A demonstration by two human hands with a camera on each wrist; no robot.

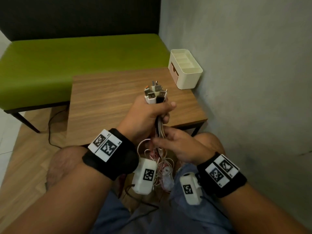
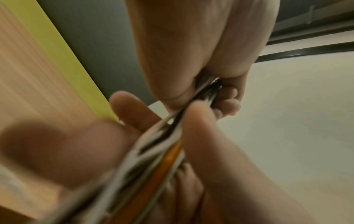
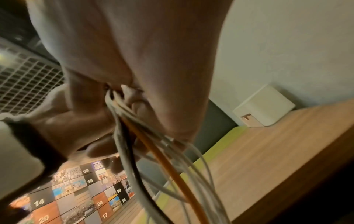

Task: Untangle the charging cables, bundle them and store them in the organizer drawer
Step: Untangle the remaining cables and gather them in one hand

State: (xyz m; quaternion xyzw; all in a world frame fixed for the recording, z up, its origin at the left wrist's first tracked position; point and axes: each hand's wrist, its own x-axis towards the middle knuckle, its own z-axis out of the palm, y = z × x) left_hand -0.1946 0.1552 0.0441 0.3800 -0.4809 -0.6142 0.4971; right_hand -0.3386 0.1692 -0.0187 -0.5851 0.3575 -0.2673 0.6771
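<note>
My left hand (image 1: 166, 110) grips a bunch of charging cables (image 1: 160, 127) upright above the table's near edge, their USB plugs (image 1: 155, 93) fanned out above the fist. Just below it, my right hand (image 1: 161, 136) pinches the same strands. In the left wrist view the cables (image 2: 166, 145), white, black and one orange, run from the left hand's curled fingers (image 2: 228, 104) into the right hand's fingers (image 2: 201, 128). The loose ends (image 1: 162, 162) hang tangled between my knees. The cream organizer (image 1: 189, 76) stands at the table's far right corner, its tan drawer (image 1: 173, 70) closed.
The wooden table (image 1: 104, 98) stands in front of me, against a grey wall (image 1: 253, 81) on the right. Behind it is a green bench (image 1: 67, 56). A black cord (image 1: 50, 125) trails on the floor to the left. The right wrist view shows the organizer (image 3: 264, 106) too.
</note>
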